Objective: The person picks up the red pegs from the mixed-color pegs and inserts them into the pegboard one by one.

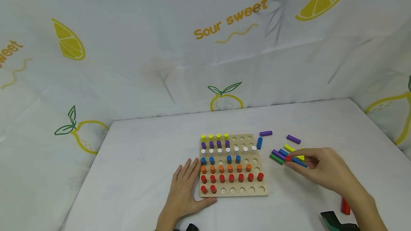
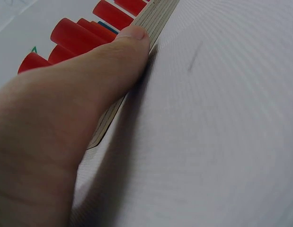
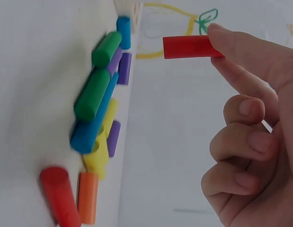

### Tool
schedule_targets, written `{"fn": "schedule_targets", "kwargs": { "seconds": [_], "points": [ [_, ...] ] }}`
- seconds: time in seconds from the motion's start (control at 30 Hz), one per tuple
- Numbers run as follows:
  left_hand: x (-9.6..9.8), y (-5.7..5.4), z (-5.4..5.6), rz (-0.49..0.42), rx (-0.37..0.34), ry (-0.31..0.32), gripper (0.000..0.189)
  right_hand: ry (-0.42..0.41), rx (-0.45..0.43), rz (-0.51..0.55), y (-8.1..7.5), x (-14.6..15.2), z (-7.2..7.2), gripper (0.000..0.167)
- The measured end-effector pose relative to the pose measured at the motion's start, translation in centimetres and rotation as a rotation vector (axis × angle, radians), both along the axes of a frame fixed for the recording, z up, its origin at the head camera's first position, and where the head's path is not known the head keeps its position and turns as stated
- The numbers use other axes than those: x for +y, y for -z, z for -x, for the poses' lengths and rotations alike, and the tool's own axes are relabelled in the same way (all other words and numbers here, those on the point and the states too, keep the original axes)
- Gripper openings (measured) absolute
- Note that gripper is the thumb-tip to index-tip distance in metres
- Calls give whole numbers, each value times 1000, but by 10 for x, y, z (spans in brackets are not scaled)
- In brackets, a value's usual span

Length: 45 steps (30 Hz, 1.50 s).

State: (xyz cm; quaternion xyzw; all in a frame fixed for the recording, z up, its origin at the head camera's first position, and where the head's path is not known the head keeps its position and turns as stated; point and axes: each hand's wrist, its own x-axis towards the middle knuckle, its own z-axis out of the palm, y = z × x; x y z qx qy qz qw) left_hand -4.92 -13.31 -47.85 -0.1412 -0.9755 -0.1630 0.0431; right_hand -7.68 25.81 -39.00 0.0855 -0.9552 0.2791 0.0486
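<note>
A wooden pegboard (image 1: 237, 184) lies on the white table, with rows of yellow, purple, white, blue, orange and red pegs standing in its holes. Two red pegs (image 1: 213, 189) stand at the left of the nearest row; the holes to their right are bare. My left hand (image 1: 183, 192) rests at the board's near left corner, fingers straight along the left side. In the left wrist view its thumb (image 2: 122, 52) lies against the front edge. Right of the board, my right hand (image 1: 329, 170) pinches a red peg (image 3: 189, 47) between thumb and forefinger, raised above the loose pegs.
Beneath the right hand lie loose green (image 1: 277, 159), blue (image 1: 302, 163) and yellow (image 1: 289, 148) pegs. A blue peg (image 1: 259, 143) and a purple peg (image 1: 265, 133) lie by the board's far right corner. Another red peg (image 1: 345, 206) is near the right forearm, an orange one (image 3: 87, 197) close by.
</note>
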Motion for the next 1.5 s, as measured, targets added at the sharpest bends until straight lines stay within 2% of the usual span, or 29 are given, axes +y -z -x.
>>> {"fn": "schedule_targets", "kwargs": {
  "seconds": [0.23, 0.33, 0.67, 0.93, 1.13, 1.27, 1.5],
  "points": [
    [-1, 0, 0, -11, -11, -4, 112, -105, 96, 87, -3, -23, 1, 17],
    [-1, 0, -1, -11, -8, -5, 112, -148, 106, 127, -3, -33, 0, 16],
    [-1, 0, 0, -13, 1, 0, 111, -221, -45, 182, -7, -68, -2, 19],
    [-1, 0, 1, -20, -17, -2, 111, -387, -99, 282, -2, -98, -2, 20],
    [-2, 1, 1, -14, 18, 11, 111, -475, -166, 349, 7, -120, -4, 15],
    [-3, 2, 1, -22, 35, 21, 112, -499, -182, 358, 13, -129, -6, 15],
    [-3, -1, 0, -46, -11, 18, 113, -506, -195, 333, 19, -139, -7, 17]
  ]
}}
